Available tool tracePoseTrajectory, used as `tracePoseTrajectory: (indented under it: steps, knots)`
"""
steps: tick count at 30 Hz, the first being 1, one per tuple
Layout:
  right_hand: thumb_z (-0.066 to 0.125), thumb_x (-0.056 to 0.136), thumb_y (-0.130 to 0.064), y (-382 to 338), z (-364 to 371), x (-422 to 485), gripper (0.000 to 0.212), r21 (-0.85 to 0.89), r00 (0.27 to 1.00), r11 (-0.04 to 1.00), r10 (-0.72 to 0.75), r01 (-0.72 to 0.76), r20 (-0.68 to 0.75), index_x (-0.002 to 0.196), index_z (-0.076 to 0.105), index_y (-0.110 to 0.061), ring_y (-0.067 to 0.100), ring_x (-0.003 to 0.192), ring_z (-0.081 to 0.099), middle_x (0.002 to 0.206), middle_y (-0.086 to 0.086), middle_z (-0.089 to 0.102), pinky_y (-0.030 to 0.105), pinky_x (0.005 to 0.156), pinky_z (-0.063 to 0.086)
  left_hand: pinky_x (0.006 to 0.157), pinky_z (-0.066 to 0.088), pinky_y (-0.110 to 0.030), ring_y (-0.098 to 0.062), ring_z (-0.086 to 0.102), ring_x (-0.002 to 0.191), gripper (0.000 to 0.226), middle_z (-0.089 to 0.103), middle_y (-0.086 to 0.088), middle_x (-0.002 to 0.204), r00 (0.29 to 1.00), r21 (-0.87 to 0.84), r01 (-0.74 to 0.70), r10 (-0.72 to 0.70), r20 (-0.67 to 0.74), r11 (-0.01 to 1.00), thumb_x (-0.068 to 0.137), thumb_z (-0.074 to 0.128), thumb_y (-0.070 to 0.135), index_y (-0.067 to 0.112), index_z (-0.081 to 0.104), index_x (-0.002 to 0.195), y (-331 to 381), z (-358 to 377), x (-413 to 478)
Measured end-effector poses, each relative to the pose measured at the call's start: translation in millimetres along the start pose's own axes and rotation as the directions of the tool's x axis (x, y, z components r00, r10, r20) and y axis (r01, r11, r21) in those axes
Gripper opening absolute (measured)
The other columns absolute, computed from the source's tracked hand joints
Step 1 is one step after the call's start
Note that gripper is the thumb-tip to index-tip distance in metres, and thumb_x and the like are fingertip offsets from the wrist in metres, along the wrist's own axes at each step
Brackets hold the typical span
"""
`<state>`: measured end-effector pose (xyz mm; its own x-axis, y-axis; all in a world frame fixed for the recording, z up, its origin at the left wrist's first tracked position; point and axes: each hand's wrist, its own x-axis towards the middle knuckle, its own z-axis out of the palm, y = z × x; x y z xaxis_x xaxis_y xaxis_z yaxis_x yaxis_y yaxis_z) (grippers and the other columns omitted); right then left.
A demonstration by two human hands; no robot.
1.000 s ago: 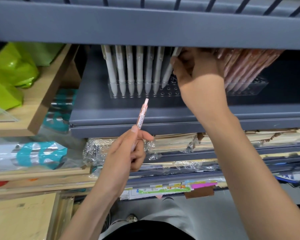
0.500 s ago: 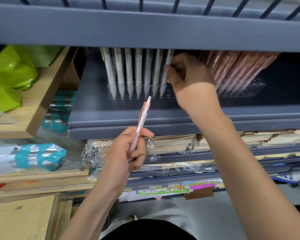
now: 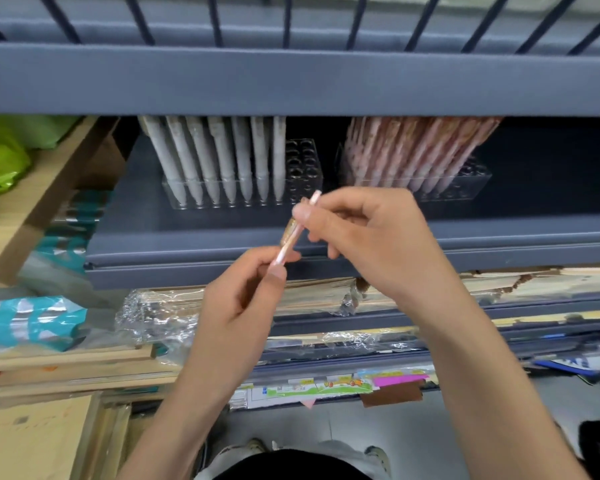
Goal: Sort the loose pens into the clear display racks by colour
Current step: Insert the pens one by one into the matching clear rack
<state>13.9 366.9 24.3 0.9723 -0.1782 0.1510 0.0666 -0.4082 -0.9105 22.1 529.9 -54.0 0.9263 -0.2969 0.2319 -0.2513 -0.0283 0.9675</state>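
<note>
One pen (image 3: 291, 235), print blurred: left hand (image 3: 238, 306), right hand (image 3: 374, 237)

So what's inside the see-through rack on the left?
White pens stand along the rack, with empty holes at its right end. The upper shelf hides the pen tops.

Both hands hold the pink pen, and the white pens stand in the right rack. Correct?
Not quite. The head view shows the white pens standing in the clear plastic rack on the left. The left hand and right hand do hold the slim pink pen.
</note>
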Motion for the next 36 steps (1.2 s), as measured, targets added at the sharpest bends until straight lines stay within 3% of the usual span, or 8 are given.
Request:
tracePoseTrajectory:
  steps: [6, 11, 15, 19, 24, 28, 31, 36]
  knots:
    - [0.075, 0.083, -0.011, 20, -56, -14, 0.009, 0.207, 0.998, 0.978, 0.026, -0.035, 0.049, 0.091, 0.074, -0.007, 0.002, 0.058, 0.060, 0.073, 0.002, 0.071, 0.013, 0.056, 0.047, 0.059, 0.046, -0.035, -0.016, 0.055, 0.066, 0.020, 0.059, 0.005, 0.079, 0.965, 0.335, -0.255, 0.260, 0.032, 0.907, 0.101, 0.052, 0.035, 0.039, 0.063, 0.117, 3, 54, 6]
    - [0.064, 0.091, -0.008, 42, -106, -19, 0.005, 0.276, 1.000, 0.961, 0.012, -0.012, 0.002, 0.096, 0.065, -0.008, 0.016, 0.065, 0.067, 0.079, 0.011, 0.072, 0.023, 0.061, 0.054, 0.071, 0.049, -0.036, -0.015, 0.060, 0.079, 0.020, 0.061, 0.010, 0.086, 0.926, 0.403, -0.369, 0.369, 0.082, 0.838, 0.103, 0.053, 0.033, 0.034, 0.064, 0.120, 10, 101, 17]
    - [0.040, 0.104, -0.014, 61, -150, -13, 0.005, 0.332, 0.989, 0.941, -0.011, 0.060, -0.148, 0.103, 0.045, -0.013, 0.029, 0.071, 0.072, 0.083, 0.020, 0.069, 0.032, 0.064, 0.059, 0.078, 0.042, -0.043, -0.024, 0.057, 0.087, 0.020, 0.065, 0.002, 0.092, 0.866, 0.654, -0.421, 0.493, 0.084, 0.629, 0.101, 0.053, 0.022, 0.014, 0.071, 0.100, 2, 126, 34]
    - [0.036, 0.102, -0.016, 78, -186, 2, 0.010, 0.250, 0.930, 0.948, -0.098, 0.196, -0.355, 0.101, 0.043, -0.024, 0.029, 0.073, 0.072, 0.096, 0.025, 0.064, 0.034, 0.066, 0.059, 0.085, 0.041, -0.043, -0.033, 0.062, 0.097, 0.024, 0.071, -0.007, 0.102, 0.799, 0.873, -0.315, 0.600, 0.032, 0.372, 0.097, 0.059, 0.028, 0.009, 0.074, 0.099, -14, 148, 49]
    - [0.038, 0.097, -0.017, 93, -203, 31, 0.007, 0.246, 0.841, 0.903, -0.189, 0.352, -0.507, 0.101, 0.042, -0.021, 0.030, 0.076, 0.070, 0.085, 0.009, 0.063, 0.047, 0.074, 0.058, 0.076, 0.048, -0.037, -0.028, 0.071, 0.090, 0.023, 0.076, -0.005, 0.099, 0.641, 0.937, -0.291, 0.766, 0.042, 0.192, 0.092, 0.057, 0.021, 0.007, 0.076, 0.095, -32, 156, 61]
    - [0.036, 0.084, -0.016, 96, -202, 59, 0.012, 0.184, 0.871, 0.944, -0.163, 0.274, -0.464, 0.086, 0.048, -0.018, 0.032, 0.078, 0.066, 0.079, 0.005, 0.064, 0.053, 0.082, 0.054, 0.072, 0.051, -0.037, -0.026, 0.073, 0.091, 0.027, 0.077, -0.004, 0.100, 0.570, 0.938, -0.324, 0.817, 0.089, 0.124, 0.091, 0.053, 0.017, 0.008, 0.077, 0.097, -38, 154, 64]
    - [0.029, 0.083, -0.003, 97, -203, 76, 0.038, -0.080, 0.877, 0.947, -0.320, 0.312, -0.358, 0.070, 0.050, -0.032, 0.027, 0.074, 0.068, 0.071, -0.012, 0.061, 0.050, 0.083, 0.056, 0.071, 0.049, -0.036, -0.025, 0.073, 0.090, 0.030, 0.077, -0.002, 0.101, 0.550, 0.946, -0.306, 0.831, 0.085, 0.105, 0.092, 0.050, 0.018, 0.009, 0.078, 0.098, -40, 155, 65]
    - [0.031, 0.093, -0.024, 99, -201, 102, 0.035, -0.413, 0.929, 0.864, -0.357, 0.289, -0.098, 0.087, 0.062, -0.008, 0.036, 0.091, 0.068, 0.091, 0.016, 0.071, 0.052, 0.094, 0.048, 0.070, 0.047, -0.035, -0.025, 0.073, 0.088, 0.031, 0.077, -0.001, 0.099, 0.537, 0.956, -0.277, 0.840, 0.075, 0.092, 0.093, 0.048, 0.017, 0.010, 0.078, 0.097, -41, 156, 65]
